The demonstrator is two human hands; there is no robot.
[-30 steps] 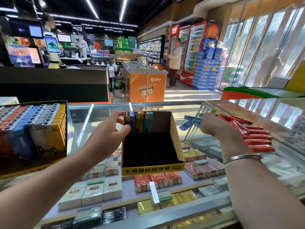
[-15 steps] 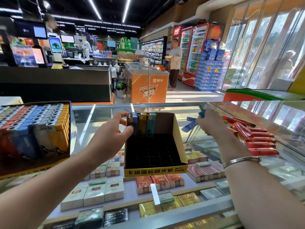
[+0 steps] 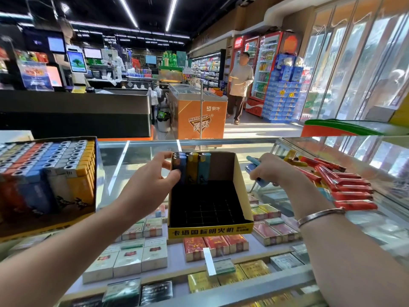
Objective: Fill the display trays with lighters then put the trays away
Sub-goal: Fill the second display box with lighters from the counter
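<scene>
A yellow-fronted display tray (image 3: pixel 210 231) with a black grid inside stands on the glass counter in the middle. Its back row holds a few upright lighters (image 3: pixel 192 168): dark, blue, yellow and light blue. My left hand (image 3: pixel 152 178) grips the tray's back left corner, thumb against the dark lighter. My right hand (image 3: pixel 271 171), just right of the tray, is shut on a couple of blue lighters (image 3: pixel 254 165). A pile of red lighters (image 3: pixel 347 189) lies loose on the glass to the right. A full tray of lighters (image 3: pixel 47 173) stands at the left.
The glass counter (image 3: pixel 137 151) covers shelves of cigarette packs (image 3: pixel 130 255). A few yellow lighters (image 3: pixel 292 157) lie behind the red pile. Beyond the counter are an orange freezer (image 3: pixel 199 116) and a person (image 3: pixel 240 85) walking in the aisle.
My right hand has come back from the loose pile toward the tray, holding blue lighters. My left hand stays on the tray's corner.
</scene>
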